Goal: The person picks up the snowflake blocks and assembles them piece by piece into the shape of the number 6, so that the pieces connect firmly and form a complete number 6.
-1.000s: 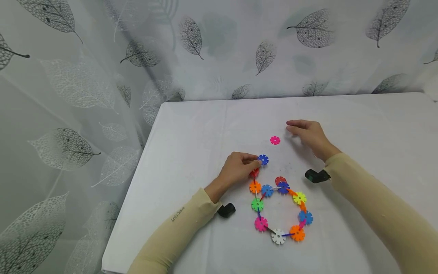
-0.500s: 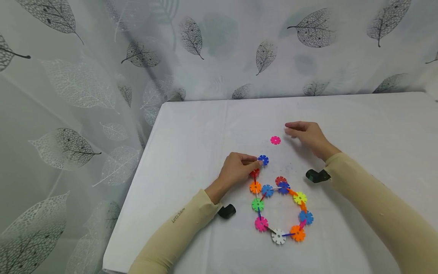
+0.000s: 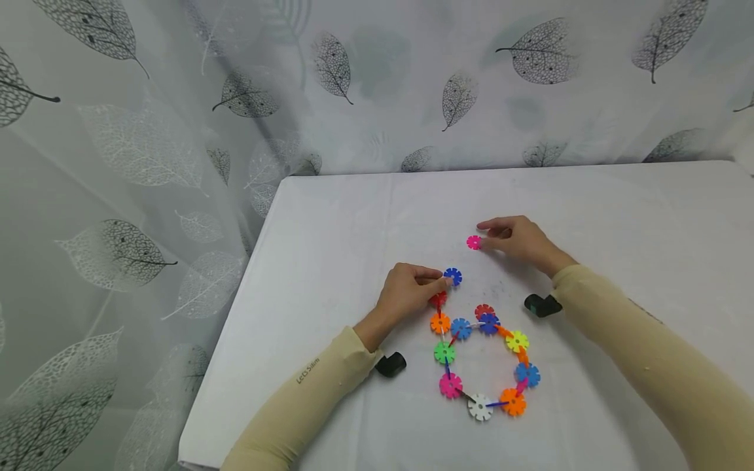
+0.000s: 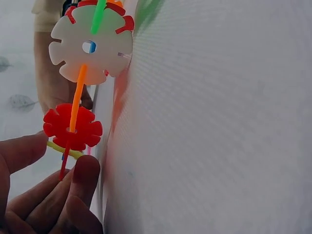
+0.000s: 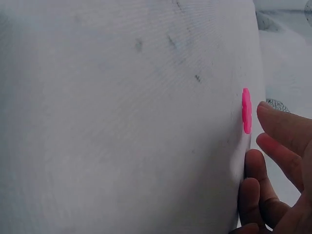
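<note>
Notched plastic snowflake discs, slotted edge to face, form a chain on the table, looping round with a free end at the upper left. That end is held in my left hand, between thumb and fingers, near a blue disc and a partly covered red disc. In the left wrist view a red disc and a white disc rise above the fingers. My right hand reaches with spread fingers beside a loose pink disc lying flat; whether it touches is unclear.
A white cloth covers the table. Behind it and to the left hangs a leaf-patterned curtain. Black wrist-worn devices stick out at the left wrist and right wrist.
My right hand has moved left and toward me, its thumb now close to the pink disc. The left hand and the chain have stayed in place.
</note>
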Available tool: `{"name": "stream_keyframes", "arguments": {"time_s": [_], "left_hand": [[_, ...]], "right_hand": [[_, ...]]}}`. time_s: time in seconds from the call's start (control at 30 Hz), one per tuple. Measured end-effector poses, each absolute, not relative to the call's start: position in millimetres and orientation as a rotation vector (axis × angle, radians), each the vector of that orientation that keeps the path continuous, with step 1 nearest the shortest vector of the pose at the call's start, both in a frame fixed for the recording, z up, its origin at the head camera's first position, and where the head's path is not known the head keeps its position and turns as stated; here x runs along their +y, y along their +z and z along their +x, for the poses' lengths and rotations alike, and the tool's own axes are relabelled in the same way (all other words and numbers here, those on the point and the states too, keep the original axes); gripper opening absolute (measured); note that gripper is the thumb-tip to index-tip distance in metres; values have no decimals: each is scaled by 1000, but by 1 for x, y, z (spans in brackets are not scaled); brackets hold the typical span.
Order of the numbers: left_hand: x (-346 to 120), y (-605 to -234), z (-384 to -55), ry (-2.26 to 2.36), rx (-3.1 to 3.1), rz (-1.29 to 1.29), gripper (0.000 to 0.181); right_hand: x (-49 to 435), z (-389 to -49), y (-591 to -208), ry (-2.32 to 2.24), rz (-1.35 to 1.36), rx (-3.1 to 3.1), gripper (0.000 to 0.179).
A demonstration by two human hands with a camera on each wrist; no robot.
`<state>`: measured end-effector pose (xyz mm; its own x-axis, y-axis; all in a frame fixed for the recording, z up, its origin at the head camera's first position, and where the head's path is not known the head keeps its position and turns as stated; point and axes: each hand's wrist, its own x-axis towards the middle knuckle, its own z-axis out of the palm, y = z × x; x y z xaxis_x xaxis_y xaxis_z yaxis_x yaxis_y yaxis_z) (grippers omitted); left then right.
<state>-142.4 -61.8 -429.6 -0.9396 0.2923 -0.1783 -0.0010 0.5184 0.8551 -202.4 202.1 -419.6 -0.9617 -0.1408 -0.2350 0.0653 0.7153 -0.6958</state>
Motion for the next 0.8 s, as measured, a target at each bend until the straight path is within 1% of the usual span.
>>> {"name": "stream_keyframes", "arguments": {"time_s": [0.23,0.37,0.47,0.67,0.8], "left_hand": [[-63,-430,-141,1386,2463,254,36],[-65,-428,-139,1396,2429,261,44],[-68,-426,-135,1372,2394,275,56],[-75,-416,-121,1115,2423,351,96],[-76,-411,-112,961,2468,411,109]], "right_hand": [[197,-202,-418,-964,-111,2691,45],[195,-203,-418,-940,-128,2712,41],[194,-202,-418,-953,-123,2700,40],[196,-200,-417,-1031,-99,2696,39],[198,-198,-417,-1075,-91,2693,34]]}}
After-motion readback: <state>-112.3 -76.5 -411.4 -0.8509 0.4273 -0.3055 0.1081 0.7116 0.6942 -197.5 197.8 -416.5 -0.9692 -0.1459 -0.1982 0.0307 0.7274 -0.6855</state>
